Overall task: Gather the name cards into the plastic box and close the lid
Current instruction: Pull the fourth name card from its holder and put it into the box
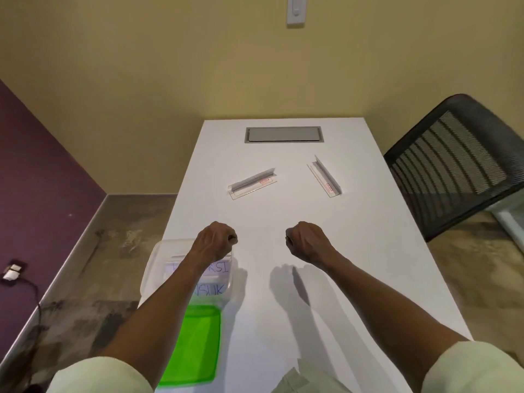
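Two clear acrylic name card holders lie on the white table (pixel 283 279): one (pixel 251 183) left of centre, the other (pixel 324 176) further right, angled. A clear plastic box (pixel 158 259) stands at the table's left edge with lettered name cards (pixel 215 279) inside; my left forearm crosses over it. Its green lid (pixel 195 344) lies flat just nearer to me. My left hand (pixel 217 239) hovers above the box's far corner, fingers curled shut, holding nothing. My right hand (pixel 306 241) is also a loose fist over the table's middle, empty.
A grey cable hatch (pixel 283 134) is set in the far end of the table. A black mesh chair (pixel 459 163) stands at the right side. A power socket and cable (pixel 12 272) sit on the floor at the left, by the purple wall.
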